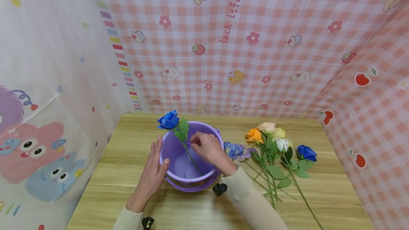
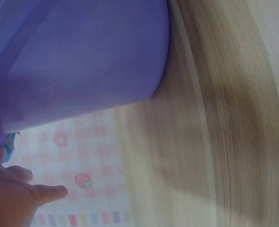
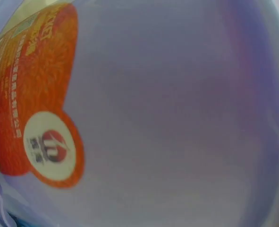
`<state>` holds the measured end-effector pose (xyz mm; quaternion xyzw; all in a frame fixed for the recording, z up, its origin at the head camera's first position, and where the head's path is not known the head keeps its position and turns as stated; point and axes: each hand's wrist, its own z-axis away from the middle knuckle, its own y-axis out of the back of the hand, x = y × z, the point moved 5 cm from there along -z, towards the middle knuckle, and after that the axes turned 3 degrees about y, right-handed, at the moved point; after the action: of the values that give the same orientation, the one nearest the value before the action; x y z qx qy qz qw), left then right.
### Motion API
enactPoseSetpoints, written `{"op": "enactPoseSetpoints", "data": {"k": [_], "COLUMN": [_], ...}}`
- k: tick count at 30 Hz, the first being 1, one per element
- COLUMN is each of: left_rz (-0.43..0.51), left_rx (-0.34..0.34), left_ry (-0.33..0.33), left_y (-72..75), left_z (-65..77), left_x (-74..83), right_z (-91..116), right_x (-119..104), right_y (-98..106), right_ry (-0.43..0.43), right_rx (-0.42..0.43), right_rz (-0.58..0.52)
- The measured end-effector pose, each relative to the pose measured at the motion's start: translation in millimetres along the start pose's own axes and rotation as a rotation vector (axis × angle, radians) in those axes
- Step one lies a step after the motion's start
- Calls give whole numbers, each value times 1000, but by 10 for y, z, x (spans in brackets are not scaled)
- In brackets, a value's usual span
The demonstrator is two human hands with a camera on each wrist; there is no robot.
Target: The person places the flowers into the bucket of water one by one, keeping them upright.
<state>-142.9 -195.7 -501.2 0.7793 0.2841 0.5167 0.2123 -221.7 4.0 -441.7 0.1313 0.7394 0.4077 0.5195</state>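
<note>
A purple bucket (image 1: 175, 179) stands on the table. In it leans a blue artificial rose (image 1: 168, 120), its green stem crossing the inside and its bloom over the back left rim. My left hand (image 1: 152, 169) rests against the bucket's left side, fingers extended and thumb at the rim. In the left wrist view, that hand (image 2: 12, 191) shows at the lower left beside the bucket wall (image 2: 92, 52). My right hand (image 1: 209, 149) is over the bucket's right part, fingers loosely bent just right of the stem, seemingly apart from it. The right wrist view shows only the bucket's wall (image 3: 167, 113).
Right of the bucket lie several artificial flowers: blue-purple blooms (image 1: 234, 150), an orange rose (image 1: 254, 135), a pale pink rose (image 1: 266, 127), a white rose (image 1: 282, 144) and another blue rose (image 1: 306, 153). An orange label (image 3: 40, 90) is on the bucket. Patterned cloth (image 1: 223, 59) hangs behind the table (image 1: 105, 173).
</note>
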Motion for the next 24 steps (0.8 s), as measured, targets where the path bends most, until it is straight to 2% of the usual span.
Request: {"op": "enactPoseSetpoints", "data": {"k": [4, 10, 14, 19, 24], "left_rz": [1, 8, 11, 16, 22], "left_rx": [-3, 14, 15, 14, 19], "left_ry": [9, -14, -16, -12, -18], "left_y": [-8, -11, -13, -13, -16], "left_z": [2, 6, 6, 6, 4], "left_x": [-9, -14, -18, -17, -9], "right_z": [57, 173, 265, 386, 527], "right_x": [12, 127, 207, 318, 449], "right_y": [107, 230, 337, 479, 596], "right_ry": [37, 12, 6, -34, -85], "right_rx": [102, 236, 306, 368, 383], "right_rz": [-95, -274, -353, -441, -491]}}
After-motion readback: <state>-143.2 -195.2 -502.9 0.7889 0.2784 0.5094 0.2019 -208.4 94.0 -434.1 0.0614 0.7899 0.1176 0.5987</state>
